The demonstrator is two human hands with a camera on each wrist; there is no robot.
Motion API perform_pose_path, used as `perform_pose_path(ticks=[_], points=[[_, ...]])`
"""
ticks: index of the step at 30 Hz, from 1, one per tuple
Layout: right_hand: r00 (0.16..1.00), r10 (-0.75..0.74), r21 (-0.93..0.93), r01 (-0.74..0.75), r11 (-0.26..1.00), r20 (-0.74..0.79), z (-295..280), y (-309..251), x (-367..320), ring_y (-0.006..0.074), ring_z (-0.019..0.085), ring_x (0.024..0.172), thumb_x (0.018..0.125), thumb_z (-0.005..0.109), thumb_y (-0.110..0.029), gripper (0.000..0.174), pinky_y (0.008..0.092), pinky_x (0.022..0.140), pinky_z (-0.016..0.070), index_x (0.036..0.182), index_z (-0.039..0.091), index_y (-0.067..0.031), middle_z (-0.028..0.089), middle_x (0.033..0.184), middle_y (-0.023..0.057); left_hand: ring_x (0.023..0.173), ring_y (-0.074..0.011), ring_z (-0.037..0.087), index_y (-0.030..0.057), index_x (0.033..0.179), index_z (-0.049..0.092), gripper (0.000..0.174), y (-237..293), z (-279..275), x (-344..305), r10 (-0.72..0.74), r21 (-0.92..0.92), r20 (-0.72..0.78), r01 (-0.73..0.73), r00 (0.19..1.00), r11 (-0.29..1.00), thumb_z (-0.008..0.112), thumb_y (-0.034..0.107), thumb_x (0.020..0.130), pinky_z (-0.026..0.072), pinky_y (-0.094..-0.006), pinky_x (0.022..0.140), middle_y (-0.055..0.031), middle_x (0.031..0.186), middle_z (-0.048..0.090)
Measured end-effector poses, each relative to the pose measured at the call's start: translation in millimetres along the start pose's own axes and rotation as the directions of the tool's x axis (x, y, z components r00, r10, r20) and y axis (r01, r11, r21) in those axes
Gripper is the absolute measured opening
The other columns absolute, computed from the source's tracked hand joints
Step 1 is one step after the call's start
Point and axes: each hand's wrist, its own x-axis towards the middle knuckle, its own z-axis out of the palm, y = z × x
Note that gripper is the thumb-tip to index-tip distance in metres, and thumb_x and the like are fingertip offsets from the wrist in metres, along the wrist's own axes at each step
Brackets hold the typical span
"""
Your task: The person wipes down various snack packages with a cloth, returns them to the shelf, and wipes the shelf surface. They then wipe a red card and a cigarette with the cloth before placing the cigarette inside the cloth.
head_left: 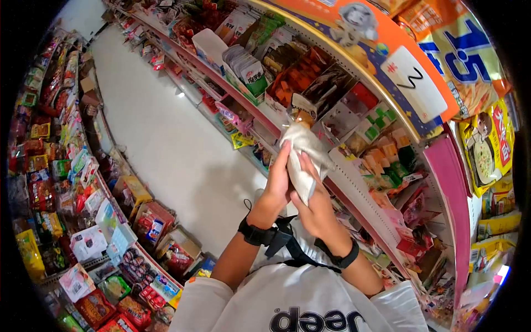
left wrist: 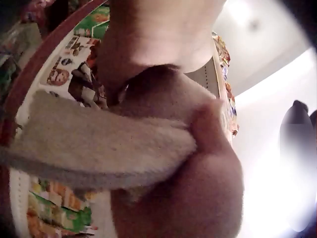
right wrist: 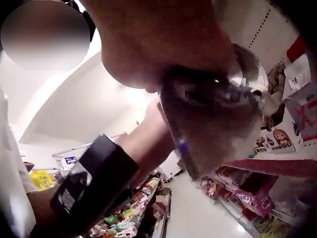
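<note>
Both hands meet in front of the body in the head view, around a greyish-white cloth. My left hand grips the cloth from the left, its thumb and fingers pointing up along it. From the right, my right hand holds the same cloth. A clear plastic package with something brownish inside sticks out above the cloth; its lower part is hidden. The left wrist view shows a thick fold of cloth hanging out of the hand. Clear shiny plastic shows beyond the cloth in the right wrist view.
Store shelves with packaged snacks stand close on the right, under an orange price sign. Another stocked shelf row runs along the left. Open cartons line the aisle floor between them.
</note>
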Motion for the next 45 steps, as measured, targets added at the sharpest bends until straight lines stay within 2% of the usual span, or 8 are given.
perform_pose_path(ticks=[5,9,17,20,25,36,44,45], points=[[0.842,0.496,0.371,-0.399,0.838,-0.215,-3.6,-2.0,-16.2,0.0073,0.047,0.075,0.094,0.045,-0.033,0.038,0.0283,0.068,0.0402,0.093,0.061,0.0006,0.057,0.076,-0.0002,0.081,-0.0126,0.057,-0.0012,0.104,0.057,0.029,22.7,-21.9,-8.6,0.317,0.539,0.117,-0.329,0.941,0.776,0.058,0.021,0.085,0.0457,-0.0271,0.072,-0.0066,0.093,0.061],[0.670,0.687,0.715,-0.331,0.616,-0.282,-9.5,7.9,-12.8,0.0217,0.054,0.102,0.091,0.048,-0.045,0.054,0.0342,0.089,0.0422,0.122,0.046,-0.0007,0.055,0.114,0.0107,0.082,-0.0086,0.053,-0.0032,0.104,0.055,0.026,49.7,-14.6,-20.2,0.339,0.647,0.204,-0.386,0.918,0.657,0.062,0.005,0.080,0.0434,-0.0242,0.073,-0.0042,0.097,0.059],[0.544,0.685,0.791,-0.060,0.609,-0.485,-42.8,2.9,10.2,0.0228,0.057,0.100,0.092,0.048,-0.039,0.047,0.0349,0.087,0.0438,0.119,0.048,-0.0007,0.055,0.117,0.0123,0.104,-0.0200,0.055,-0.0057,0.127,0.039,0.055,77.9,-5.7,-43.9,0.353,0.208,0.308,-0.424,0.883,0.881,0.055,-0.002,0.075,0.0418,-0.0323,0.093,-0.0137,0.116,0.055],[0.661,0.537,0.473,-0.299,0.829,-0.524,-32.2,-22.3,18.1,0.0231,0.054,0.103,0.095,0.044,-0.030,0.038,0.0363,0.087,0.0429,0.117,0.049,0.0004,0.054,0.115,0.0131,0.107,-0.0273,0.057,-0.0094,0.124,0.040,0.055,66.5,6.5,-49.2,0.253,0.061,0.331,-0.288,0.909,0.956,0.055,-0.002,0.071,0.0421,-0.0382,0.096,-0.0185,0.117,0.055],[0.838,-0.173,-0.282,0.024,0.959,-0.517,-11.0,-20.9,38.8,0.0444,0.046,0.111,0.077,0.054,0.003,0.048,0.0420,0.097,0.0347,0.124,0.041,0.0079,0.046,0.124,0.0272,0.123,-0.0264,0.042,-0.0037,0.136,0.027,0.069,55.5,35.4,-49.4,0.068,0.004,0.449,-0.079,0.891,0.997,0.054,0.000,0.073,0.0313,-0.0379,0.105,-0.0174,0.134,0.039],[0.985,-0.127,-0.376,0.075,0.924,-0.114,0.7,-20.7,6.5,0.0352,0.031,0.131,0.073,0.054,-0.009,0.063,0.0481,0.107,0.0208,0.132,0.037,0.0031,0.036,0.138,0.0188,0.122,-0.0217,0.042,0.0046,0.135,0.033,0.046,26.9,-2.0,-33.8,-0.078,0.001,0.337,0.083,0.938,0.997,0.037,0.030,0.097,0.0319,-0.0375,0.104,-0.0087,0.132,0.044],[0.966,-0.150,-0.465,0.036,0.884,-0.209,29.0,-9.6,2.3,0.0375,0.027,0.132,0.074,0.053,-0.008,0.059,0.0469,0.108,0.0208,0.130,0.038,0.0054,0.031,0.141,0.0208,0.125,-0.0224,0.040,0.0085,0.136,0.034,0.054,14.1,-9.1,-30.5,-0.168,-0.001,0.192,0.172,0.967,0.985,0.035,0.043,0.095,0.0283,-0.0381,0.106,-0.0081,0.135,0.042],[0.980,-0.112,-0.421,0.033,0.906,-0.164,35.4,-14.7,-1.4,0.0349,0.027,0.133,0.073,0.052,-0.008,0.061,0.0474,0.108,0.0192,0.131,0.037,0.0051,0.031,0.142,0.0186,0.121,-0.0230,0.044,0.0088,0.131,0.041,0.051,18.5,-15.5,-22.1,-0.115,-0.411,0.618,0.444,0.778,0.796,0.037,0.044,0.094,0.0306,-0.0400,0.105,-0.0076,0.130,0.047]])
